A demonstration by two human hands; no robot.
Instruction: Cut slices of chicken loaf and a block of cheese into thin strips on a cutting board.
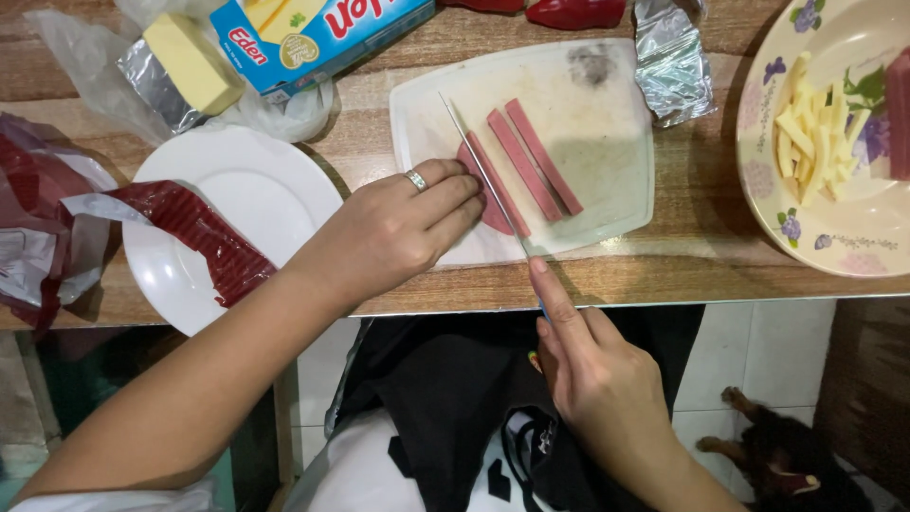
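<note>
On a white cutting board point(607, 142) lies a pink sausage piece point(493, 213), with two cut pink strips point(536, 161) beside it. My left hand point(398, 228), a ring on one finger, presses its fingertips on the sausage's left end. My right hand point(592, 365) grips a knife point(483, 166) by the handle, index finger along its spine. The thin blade runs lengthwise through the sausage, tip pointing away from me.
A white plate point(256, 190) holds a red wrapper point(204, 237) at left. A block of cheese point(190, 62) in foil and a blue box point(313, 28) lie beyond. A floral plate point(853, 228) with cheese sticks sits right. Foil point(673, 62) lies behind the board. A dog point(777, 455) lies on the floor.
</note>
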